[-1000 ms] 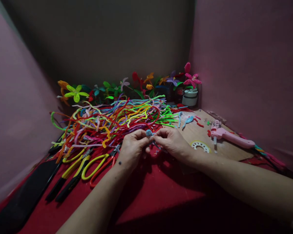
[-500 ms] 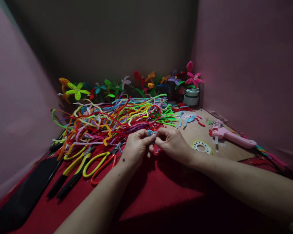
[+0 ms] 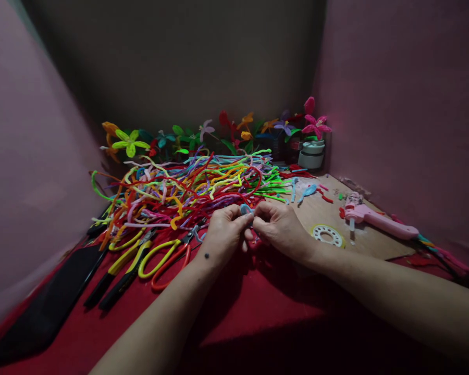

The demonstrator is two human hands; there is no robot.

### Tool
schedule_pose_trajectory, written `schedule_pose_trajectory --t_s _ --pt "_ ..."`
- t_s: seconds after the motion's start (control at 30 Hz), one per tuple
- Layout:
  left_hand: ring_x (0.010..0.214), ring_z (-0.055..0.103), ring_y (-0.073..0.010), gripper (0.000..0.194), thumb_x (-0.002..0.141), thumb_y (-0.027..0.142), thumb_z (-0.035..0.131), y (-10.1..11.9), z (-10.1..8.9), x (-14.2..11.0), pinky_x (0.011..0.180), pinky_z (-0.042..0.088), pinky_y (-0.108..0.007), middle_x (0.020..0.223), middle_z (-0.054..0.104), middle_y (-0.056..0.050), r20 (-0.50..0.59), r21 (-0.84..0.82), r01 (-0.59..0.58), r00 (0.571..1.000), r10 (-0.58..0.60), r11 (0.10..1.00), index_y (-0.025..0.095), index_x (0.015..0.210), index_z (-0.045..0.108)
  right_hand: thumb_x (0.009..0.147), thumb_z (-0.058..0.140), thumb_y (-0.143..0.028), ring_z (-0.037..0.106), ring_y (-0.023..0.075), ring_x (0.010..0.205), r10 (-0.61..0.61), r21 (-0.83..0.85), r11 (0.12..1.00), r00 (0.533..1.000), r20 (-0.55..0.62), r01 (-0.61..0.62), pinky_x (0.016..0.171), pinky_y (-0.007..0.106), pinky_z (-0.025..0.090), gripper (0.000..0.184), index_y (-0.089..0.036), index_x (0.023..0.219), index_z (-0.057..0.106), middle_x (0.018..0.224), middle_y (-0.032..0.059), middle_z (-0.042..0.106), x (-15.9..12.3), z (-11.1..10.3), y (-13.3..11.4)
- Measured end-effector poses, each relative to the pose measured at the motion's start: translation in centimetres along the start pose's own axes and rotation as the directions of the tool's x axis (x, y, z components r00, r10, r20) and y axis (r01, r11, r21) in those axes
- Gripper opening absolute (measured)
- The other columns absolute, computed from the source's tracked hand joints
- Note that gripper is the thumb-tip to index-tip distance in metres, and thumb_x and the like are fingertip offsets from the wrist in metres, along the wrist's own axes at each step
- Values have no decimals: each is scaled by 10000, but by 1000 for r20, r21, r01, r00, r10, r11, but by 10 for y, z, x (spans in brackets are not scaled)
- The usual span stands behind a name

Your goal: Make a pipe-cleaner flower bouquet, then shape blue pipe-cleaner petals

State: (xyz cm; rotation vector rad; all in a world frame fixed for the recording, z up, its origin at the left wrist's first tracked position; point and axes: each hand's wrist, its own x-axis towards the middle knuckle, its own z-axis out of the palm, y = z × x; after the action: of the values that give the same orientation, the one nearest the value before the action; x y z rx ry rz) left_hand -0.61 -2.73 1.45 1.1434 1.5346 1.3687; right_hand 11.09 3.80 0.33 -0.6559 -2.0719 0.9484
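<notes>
Both hands meet over the red cloth, close to the front of the pipe cleaner pile. Between them is a light blue pipe cleaner, bent into a small loop. My left hand pinches it between thumb and forefinger. Fingers of my right hand close on its other end, where the fingertips hide most of it. Left of my left hand lie scissors with yellow and red handles. Pliers with black and yellow grips rest beside them.
A pink glue gun lies on a wooden board at the right, near a white tape roll and blue pipe cleaner scraps. Pipe cleaner flowers and a grey-green jar line the back. A black flat object lies at left.
The whole scene has shifted slightly to the right as the camera moved. The blue loop shows a little more between my fingers; both hands keep their pinch.
</notes>
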Motion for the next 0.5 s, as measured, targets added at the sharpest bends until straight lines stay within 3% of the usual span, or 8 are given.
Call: schedule_pose_trajectory --t_s 0.17,0.27,0.37,0.43,0.5 --pt "360 465 -84 149 719 259 560 -12 3 3 372 324 -187 417 510 50 -118 255 -113 982 148 960 178 599 524 718 459 -167 431 104 510 -80 -364 926 995 55 94 534 239 303 105 -162 630 517 550 16 529 0 0 2" --pt "399 481 -86 177 725 265 556 -11 4 3 408 334 -187 421 514 43 -126 293 -137 976 180 946 172 576 535 708 473 -179 449 122 550 -101 -446 887 993 68 120 565 253 316 83 -162 644 523 574 32 538 1 -1 3" --pt "346 422 -70 189 723 281 563 -2 2 1 369 294 -181 393 490 52 -139 194 -62 986 90 979 165 579 525 712 468 -174 460 115 556 -70 -281 957 997 29 75 559 240 334 112 -164 612 517 574 20 533 4 -4 3" --pt "307 371 -58 206 717 301 575 4 0 -1 336 259 -178 381 474 58 -127 102 -2 992 15 995 162 579 510 713 466 -180 463 100 518 43 -42 998 998 47 -41 520 224 346 116 -163 617 528 559 2 530 6 -5 2" --pt "283 343 -52 225 710 329 587 6 -4 -2 314 238 -178 382 472 58 -97 26 40 995 -38 999 162 585 503 704 477 -194 466 91 471 185 188 960 975 122 -206 470 216 352 92 -160 666 554 569 -7 546 8 -6 0"
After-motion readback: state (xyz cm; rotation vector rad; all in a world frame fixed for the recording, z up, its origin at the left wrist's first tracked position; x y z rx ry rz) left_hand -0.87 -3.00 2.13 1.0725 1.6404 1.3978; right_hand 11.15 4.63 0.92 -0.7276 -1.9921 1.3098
